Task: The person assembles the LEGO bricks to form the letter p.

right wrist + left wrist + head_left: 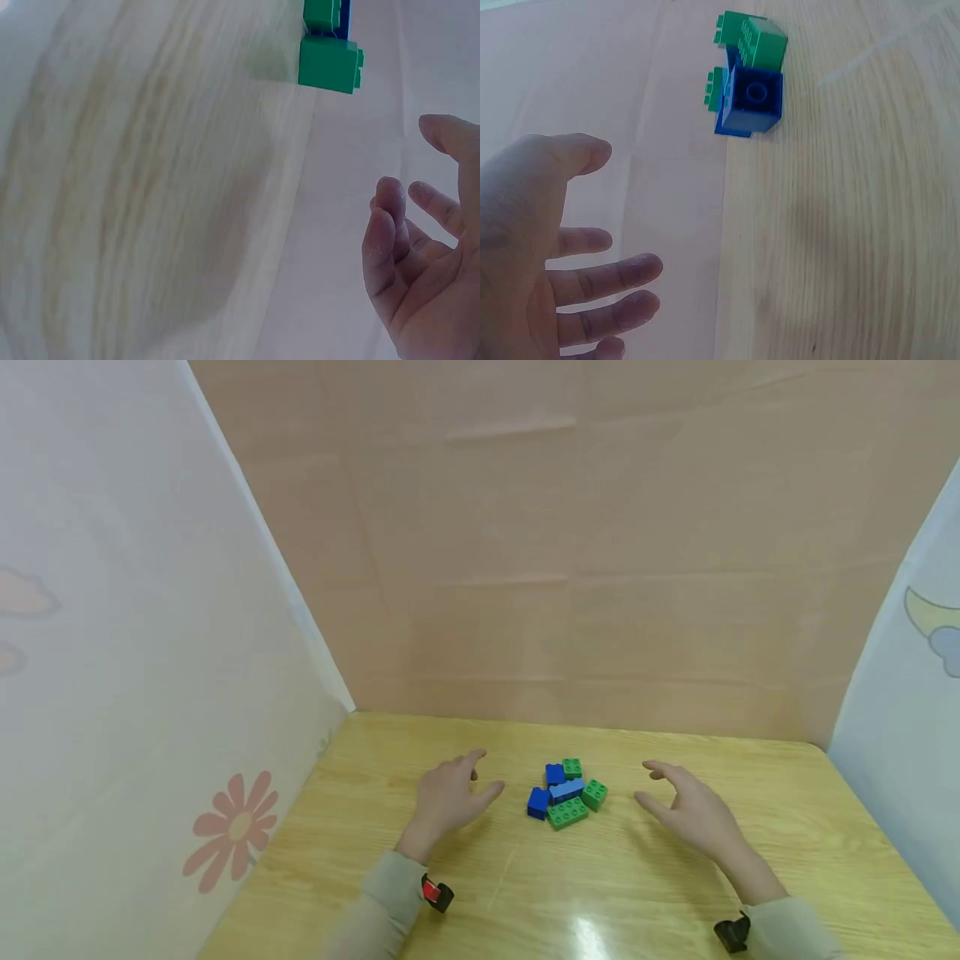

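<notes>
A small cluster of building blocks lies mid-table between my hands. It has a long green block [567, 813], two smaller green blocks [595, 794] [572, 767], a lighter blue block [566, 791] and two dark blue blocks [537, 803] [554, 775]. To the left, my left hand [448, 797] hovers over the table with fingers spread and nothing held. My right hand [693, 810] is raised to the right of the blocks, fingers loosely bent and holding nothing. In the left wrist view, a dark blue block [754, 97] shows its hollow underside.
The wooden table [787, 827] runs back to a tan papered wall [600, 568]. White panels stand on the left [150, 610], printed with a red flower, and on the right [900, 718]. A strap with a black device [733, 932] sits on each wrist.
</notes>
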The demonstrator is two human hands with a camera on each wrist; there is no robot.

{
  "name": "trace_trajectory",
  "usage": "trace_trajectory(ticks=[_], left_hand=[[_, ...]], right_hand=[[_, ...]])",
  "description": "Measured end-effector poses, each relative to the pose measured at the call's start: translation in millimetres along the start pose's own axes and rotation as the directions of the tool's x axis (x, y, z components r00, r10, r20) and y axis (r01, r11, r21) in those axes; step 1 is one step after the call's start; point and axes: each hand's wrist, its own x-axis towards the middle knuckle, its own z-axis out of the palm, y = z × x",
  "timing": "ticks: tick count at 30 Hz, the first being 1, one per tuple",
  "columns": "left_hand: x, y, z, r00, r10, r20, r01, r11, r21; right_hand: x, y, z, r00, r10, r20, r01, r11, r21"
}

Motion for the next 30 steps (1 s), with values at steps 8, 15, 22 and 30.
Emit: trace_trajectory(ticks=[8,15,22,30], left_hand=[[1.0,15.8,14.0,1.0,0.014,0.015,-0.014,1.0,-0.022],[3.2,30.6,27.3,0.999,-0.015,0.05,0.016,1.0,-0.009],[7.3,44.2,45.4,0.993,-0.057,0.106,0.055,0.998,0.019],[14.8,56.3,62.9,0.985,-0.097,0.141,0.084,0.992,0.099]], right_hand=[[2.7,-2,20,1.0,0.017,0.009,-0.018,0.999,0.051],[7.0,-9,34,0.999,0.02,0.03,-0.022,0.996,0.081],[11.8,-15,43,0.999,0.006,0.041,-0.009,0.996,0.085],[16.8,-21,46,0.997,0.001,0.08,-0.008,0.997,0.08]])
